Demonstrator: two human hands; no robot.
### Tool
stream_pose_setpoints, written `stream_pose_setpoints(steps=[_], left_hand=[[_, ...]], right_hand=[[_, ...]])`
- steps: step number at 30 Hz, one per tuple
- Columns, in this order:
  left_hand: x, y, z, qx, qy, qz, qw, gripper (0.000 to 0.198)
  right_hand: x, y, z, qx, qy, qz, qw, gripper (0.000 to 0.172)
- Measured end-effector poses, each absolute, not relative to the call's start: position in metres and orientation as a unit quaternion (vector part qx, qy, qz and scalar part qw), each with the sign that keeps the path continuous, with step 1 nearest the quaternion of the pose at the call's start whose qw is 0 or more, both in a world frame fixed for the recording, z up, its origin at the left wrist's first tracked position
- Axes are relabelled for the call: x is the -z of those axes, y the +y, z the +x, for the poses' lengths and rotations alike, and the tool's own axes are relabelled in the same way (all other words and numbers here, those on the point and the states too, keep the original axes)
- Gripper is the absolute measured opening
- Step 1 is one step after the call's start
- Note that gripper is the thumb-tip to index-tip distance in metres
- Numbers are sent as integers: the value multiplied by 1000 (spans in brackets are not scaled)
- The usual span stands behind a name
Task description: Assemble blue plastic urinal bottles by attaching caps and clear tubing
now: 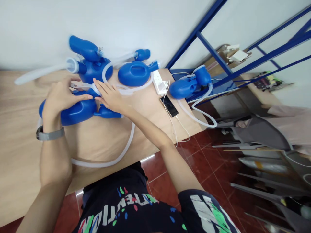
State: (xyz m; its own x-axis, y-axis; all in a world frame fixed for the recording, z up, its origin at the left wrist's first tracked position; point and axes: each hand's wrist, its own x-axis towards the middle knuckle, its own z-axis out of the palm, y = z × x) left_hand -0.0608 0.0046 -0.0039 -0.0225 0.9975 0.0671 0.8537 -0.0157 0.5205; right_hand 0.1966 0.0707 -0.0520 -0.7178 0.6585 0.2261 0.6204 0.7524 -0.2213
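A blue plastic urinal bottle lies on its side in front of me. My left hand, with a watch at the wrist, grips it from above, thumb towards its neck. At the neck, my right hand has its fingers closed around a white cap. A pale strap by the cap reaches towards my left fingers. Just below my right hand lies a blue funnel-shaped piece. A translucent white hose loops along the table's front. Part of the bottle is hidden under my left hand.
More blue bottles with hoses stand behind, one at back left and another bottle beside it. To the right are a power strip, a charging phone and a further bottle. A blue metal frame borders the table.
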Motion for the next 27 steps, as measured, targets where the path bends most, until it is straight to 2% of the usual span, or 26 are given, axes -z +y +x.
stream_pose_setpoints(steps=[2,4,8,12,16,18,23,27], left_hand=[[-1,1,-68,-269,672,660,200,84],[-5,-1,-73,-260,657,671,223,67],[-6,-1,-70,-207,656,697,204,57],[-2,3,-57,-199,638,725,165,53],[0,2,-51,-216,680,682,159,53],[1,1,-50,-214,694,670,152,55],[3,1,-48,-191,722,653,123,60],[1,2,-45,-169,726,656,118,56]], right_hand=[[58,70,195,-53,-921,-356,149,72],[60,69,196,-44,-923,-353,146,74],[55,68,201,-43,-930,-334,144,79],[48,64,207,-52,-926,-339,159,71],[63,58,209,-49,-911,-349,215,63],[77,54,210,-76,-894,-363,249,59],[104,46,214,-143,-833,-410,343,64],[106,40,213,-176,-810,-428,361,53]])
